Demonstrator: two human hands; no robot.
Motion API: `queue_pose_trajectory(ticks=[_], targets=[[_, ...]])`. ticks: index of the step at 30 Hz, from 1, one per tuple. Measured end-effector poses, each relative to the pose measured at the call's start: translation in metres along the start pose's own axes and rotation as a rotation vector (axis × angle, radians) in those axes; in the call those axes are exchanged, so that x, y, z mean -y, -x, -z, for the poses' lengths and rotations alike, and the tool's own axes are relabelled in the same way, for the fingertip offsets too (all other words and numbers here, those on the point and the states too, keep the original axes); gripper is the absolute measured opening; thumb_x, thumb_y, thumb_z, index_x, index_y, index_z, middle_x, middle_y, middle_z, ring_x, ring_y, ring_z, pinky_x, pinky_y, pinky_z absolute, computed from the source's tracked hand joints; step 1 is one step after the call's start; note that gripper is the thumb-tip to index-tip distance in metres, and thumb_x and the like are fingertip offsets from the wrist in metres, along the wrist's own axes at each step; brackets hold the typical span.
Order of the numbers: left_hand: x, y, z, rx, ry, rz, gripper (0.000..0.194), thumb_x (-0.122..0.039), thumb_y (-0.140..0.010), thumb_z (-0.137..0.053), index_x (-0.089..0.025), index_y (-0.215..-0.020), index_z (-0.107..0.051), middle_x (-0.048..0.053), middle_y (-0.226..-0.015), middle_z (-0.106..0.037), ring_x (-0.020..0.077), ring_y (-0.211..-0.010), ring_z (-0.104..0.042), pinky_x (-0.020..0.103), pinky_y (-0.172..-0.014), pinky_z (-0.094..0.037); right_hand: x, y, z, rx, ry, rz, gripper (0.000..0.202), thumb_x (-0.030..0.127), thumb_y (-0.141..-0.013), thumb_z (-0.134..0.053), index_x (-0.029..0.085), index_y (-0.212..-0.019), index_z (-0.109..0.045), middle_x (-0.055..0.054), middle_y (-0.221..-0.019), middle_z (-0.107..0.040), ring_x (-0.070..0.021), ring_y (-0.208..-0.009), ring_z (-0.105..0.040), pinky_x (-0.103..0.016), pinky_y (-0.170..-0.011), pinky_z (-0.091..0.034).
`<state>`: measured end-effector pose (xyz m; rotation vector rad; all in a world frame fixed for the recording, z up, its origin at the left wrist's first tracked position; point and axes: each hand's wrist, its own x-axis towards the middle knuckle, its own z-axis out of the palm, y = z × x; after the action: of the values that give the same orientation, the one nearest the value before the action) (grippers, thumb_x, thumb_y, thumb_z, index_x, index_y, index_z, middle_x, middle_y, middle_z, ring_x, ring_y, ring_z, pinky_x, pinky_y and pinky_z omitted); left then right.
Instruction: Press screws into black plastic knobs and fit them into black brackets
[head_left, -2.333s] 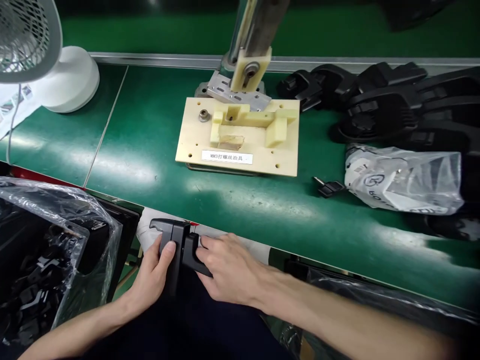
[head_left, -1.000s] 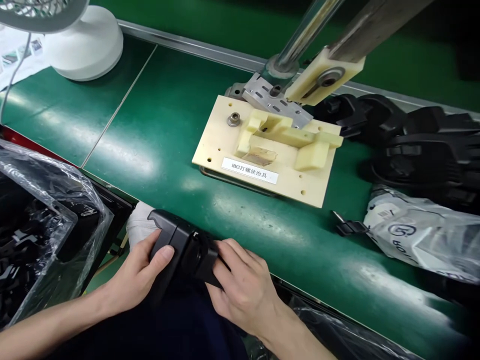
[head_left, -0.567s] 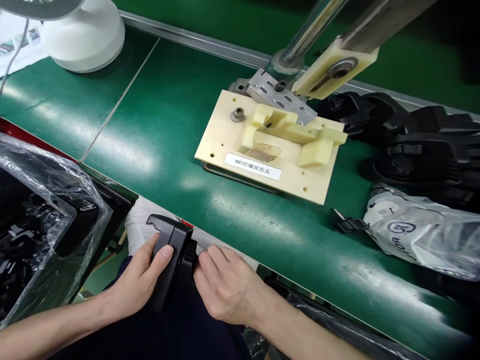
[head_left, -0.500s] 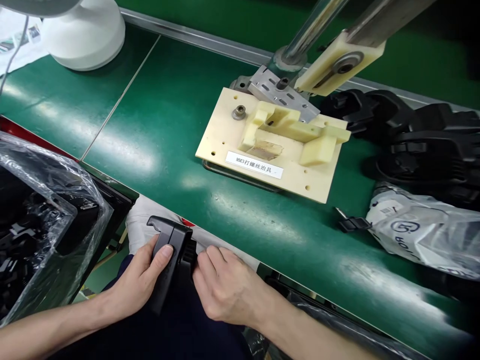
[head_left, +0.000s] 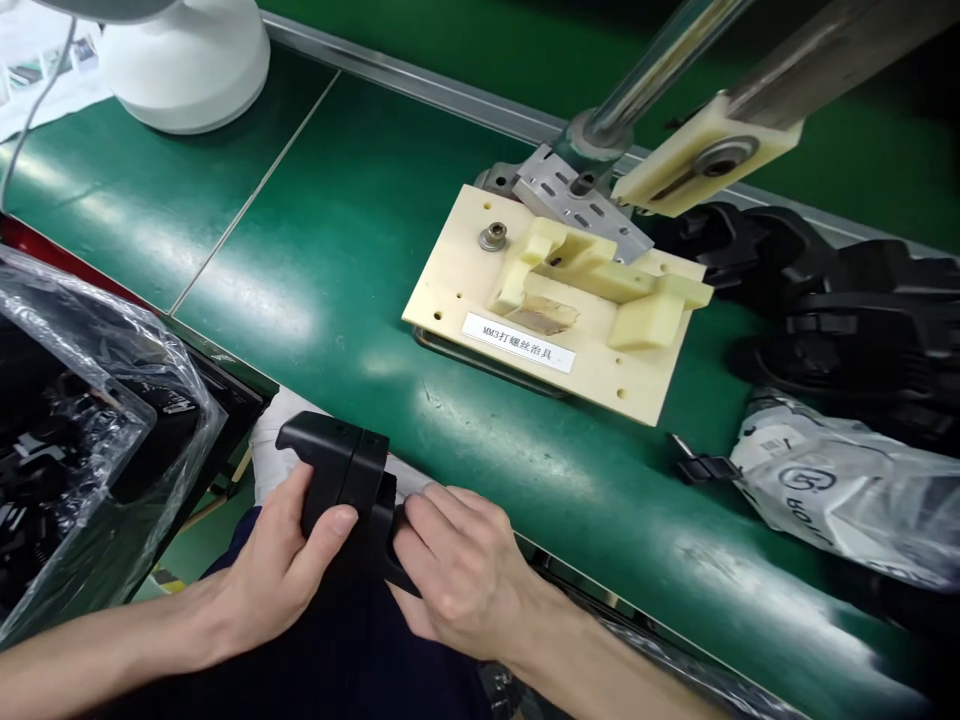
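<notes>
Over my lap, just off the front edge of the green bench, is a black plastic part (head_left: 337, 462) with a hooked end and a seam across it. My left hand (head_left: 289, 560) grips it from the left, thumb laid along its near face. On the other side my right hand (head_left: 457, 565) is closed, its curled fingers around a black piece at the part's right side. Those fingertips are hidden, and I cannot make out whether the two black pieces are joined. Dark clothing behind blurs the part's lower outline.
A cream fixture (head_left: 559, 300) with a label stands on the green bench (head_left: 337, 250), below a metal post. Black parts (head_left: 862, 310) and a printed plastic bag (head_left: 832, 490) lie right. A plastic-lined bin (head_left: 67, 450) of black parts stands left; a white lamp base (head_left: 184, 65) is behind.
The black part has turned in my hands, showing more of its top and seam. My right hand stays at its right side. The whole view has shifted slightly.
</notes>
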<state>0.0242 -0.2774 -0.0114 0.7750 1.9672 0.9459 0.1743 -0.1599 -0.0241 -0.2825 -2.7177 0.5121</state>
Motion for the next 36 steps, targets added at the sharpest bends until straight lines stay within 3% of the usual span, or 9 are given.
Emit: queue_pose_trajectory(ticks=[6,9,13,17,21,25,29,31,36], targets=[[-0.005,-0.011,0.006,0.153,-0.027,0.016,0.032,-0.043,-0.087,-0.053,-0.017,-0.104,-0.063,0.005,-0.089,-0.068,0.0212,-0.083,-0.062,0.029,-0.076,-0.049,-0.004,-0.009,-0.004,-0.116,-0.112,-0.307,0.027,0.021,-0.082,-0.056,0.017,-0.057,-0.048,0.001,-0.057,-0.045,-0.0100,-0.051,-0.040,-0.025,-0.048,-0.028],[-0.011,-0.021,0.008,0.158,0.020,0.011,0.036,-0.045,-0.087,-0.053,-0.016,-0.106,-0.063,0.005,-0.091,-0.068,0.0219,-0.088,-0.062,0.028,-0.079,-0.049,-0.001,-0.007,-0.006,-0.236,-0.266,-0.460,0.010,0.024,-0.082,-0.062,0.015,-0.078,-0.058,-0.002,-0.070,-0.056,-0.0125,-0.061,-0.052,-0.024,-0.055,-0.041],[-0.024,-0.037,0.004,0.057,0.169,-0.030,0.037,-0.046,-0.090,-0.046,-0.016,-0.101,-0.064,0.004,-0.091,-0.068,0.0196,-0.089,-0.061,0.026,-0.079,-0.049,0.012,0.004,-0.013,-0.487,-0.720,-0.753,0.054,0.039,-0.089,-0.055,0.016,-0.134,-0.036,-0.011,-0.102,-0.061,-0.0156,-0.075,-0.061,-0.027,-0.062,-0.052],[-0.037,-0.041,-0.013,0.037,0.295,0.016,0.040,-0.051,-0.088,-0.049,-0.015,-0.097,-0.063,0.003,-0.081,-0.067,0.0174,-0.075,-0.061,0.025,-0.068,-0.051,0.040,0.009,-0.023,-0.443,-1.170,-0.759,0.055,0.056,-0.093,-0.039,0.019,-0.133,-0.033,-0.015,-0.114,-0.059,-0.0168,-0.079,-0.064,-0.028,-0.061,-0.056],[-0.037,-0.019,-0.038,0.145,0.351,0.044,0.044,-0.050,-0.087,-0.052,-0.018,-0.117,-0.058,0.006,-0.105,-0.068,0.0218,-0.097,-0.063,0.029,-0.083,-0.052,0.066,0.019,-0.032,-0.465,-1.097,-0.864,0.066,0.057,-0.088,-0.049,0.018,-0.138,-0.031,-0.018,-0.125,-0.055,-0.0264,-0.112,-0.059,-0.040,-0.091,-0.053],[-0.033,-0.018,-0.041,0.233,0.262,-0.167,0.041,-0.042,-0.090,-0.048,-0.022,-0.125,-0.056,0.008,-0.124,-0.062,0.0236,-0.115,-0.057,0.035,-0.099,-0.046,0.052,0.055,-0.014,-0.878,-0.838,-1.034,0.055,0.051,-0.085,-0.056,0.021,-0.130,-0.048,-0.014,-0.117,-0.062,-0.0281,-0.104,-0.063,-0.043,-0.083,-0.056],[-0.029,-0.089,-0.015,0.079,0.023,-0.614,0.028,-0.037,-0.089,-0.049,-0.022,-0.109,-0.061,0.007,-0.110,-0.066,0.0218,-0.103,-0.061,0.034,-0.091,-0.049,-0.004,0.074,0.054,-1.201,-0.626,-1.197,0.044,0.051,-0.074,-0.067,0.018,-0.102,-0.064,-0.005,-0.080,-0.066,-0.0183,-0.064,-0.063,-0.029,-0.054,-0.054],[-0.026,-0.142,0.002,-0.108,-0.222,-0.699,0.033,-0.038,-0.090,-0.043,-0.017,-0.108,-0.060,0.012,-0.108,-0.065,0.0248,-0.101,-0.060,0.040,-0.091,-0.049,-0.035,0.068,0.091,-1.176,-0.623,-1.249,0.045,0.052,-0.064,-0.075,0.016,-0.088,-0.065,0.001,-0.061,-0.057,-0.0105,-0.043,-0.048,-0.021,-0.035,-0.039],[-0.026,-0.245,0.029,-0.347,-0.798,-0.674,0.048,-0.036,-0.091,-0.029,-0.002,-0.111,-0.057,0.025,-0.122,-0.055,0.0379,-0.115,-0.048,0.053,-0.097,-0.038,-0.097,0.042,0.145,-0.940,-0.797,-1.300,0.043,0.051,-0.056,-0.079,0.014,-0.065,-0.058,0.000,-0.052,-0.056,-0.0065,-0.036,-0.043,-0.016,-0.029,-0.028]])
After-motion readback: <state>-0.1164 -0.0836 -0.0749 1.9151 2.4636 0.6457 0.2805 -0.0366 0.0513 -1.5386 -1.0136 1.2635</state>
